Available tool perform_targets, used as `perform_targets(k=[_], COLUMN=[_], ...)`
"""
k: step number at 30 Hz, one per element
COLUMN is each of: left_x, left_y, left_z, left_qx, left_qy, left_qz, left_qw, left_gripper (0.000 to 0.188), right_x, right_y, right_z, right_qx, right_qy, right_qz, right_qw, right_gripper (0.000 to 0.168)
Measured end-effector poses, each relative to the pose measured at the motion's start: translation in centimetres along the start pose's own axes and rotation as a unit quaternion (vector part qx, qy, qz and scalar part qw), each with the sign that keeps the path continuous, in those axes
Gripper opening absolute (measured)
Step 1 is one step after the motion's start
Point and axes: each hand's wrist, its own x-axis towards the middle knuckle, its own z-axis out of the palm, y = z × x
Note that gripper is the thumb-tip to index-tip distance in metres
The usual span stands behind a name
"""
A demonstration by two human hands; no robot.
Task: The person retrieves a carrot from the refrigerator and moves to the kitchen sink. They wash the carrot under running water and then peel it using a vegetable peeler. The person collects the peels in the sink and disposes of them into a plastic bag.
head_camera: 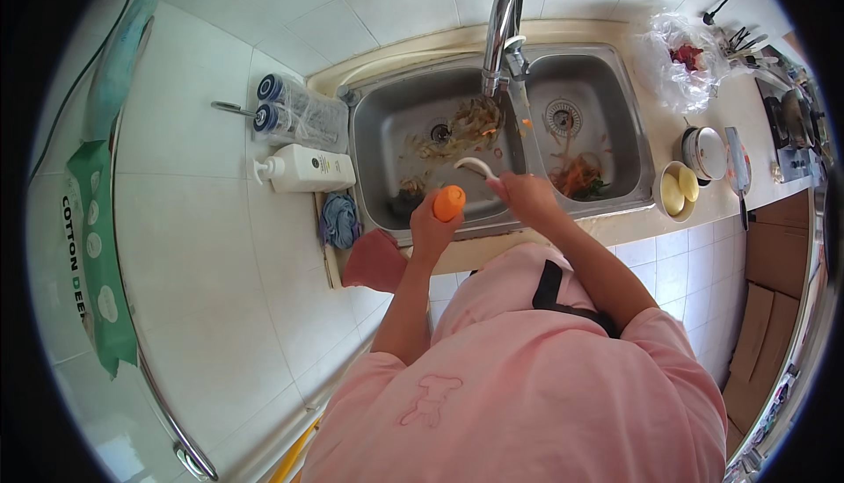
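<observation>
Over the front of the left basin of a steel double sink, my left hand grips a peeled-looking orange carrot, its blunt end upward. Just right of it, my right hand is closed around the handle of a white curved peeler, whose head points left and does not touch the carrot. Pale and brownish peelings lie around the left drain, with a few orange bits. Orange and green scraps lie in the right basin. The chrome faucet rises behind the divider.
At left are a white pump bottle, blue-lidded containers, a blue cloth and a red cloth. At right stand a bowl of peeled potatoes, stacked bowls, a cleaver and a plastic bag.
</observation>
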Motion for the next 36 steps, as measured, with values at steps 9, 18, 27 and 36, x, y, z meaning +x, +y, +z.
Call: perform_targets(k=[9, 18, 27, 36], left_x=[0.0, 0.4, -0.9, 1.6], left_y=[-0.1, 0.6, 0.4, 1.1], left_z=[-0.1, -0.5, -0.5, -1.1], left_qx=[-0.049, -0.036, -0.17, -0.675], left_qy=[0.008, 0.0, 0.013, -0.02], left_qz=[-0.007, 0.003, -0.052, -0.144], left_qw=[0.999, 0.999, 0.984, 0.723], left_gripper=[0.033, 0.028, 0.024, 0.052], right_x=[0.2, -0.8, 0.8, 2.0], right_y=[-1.8, -4.5, 1.0, 2.6], right_z=[0.9, -1.1, 2.5, 3.2], right_qx=[-0.004, 0.041, -0.05, -0.073], right_qy=[0.022, 0.02, 0.012, -0.004], right_qz=[-0.059, -0.116, 0.057, 0.049], right_qw=[0.998, 0.992, 0.997, 0.996], right_gripper=[0.036, 0.036, 0.037, 0.045])
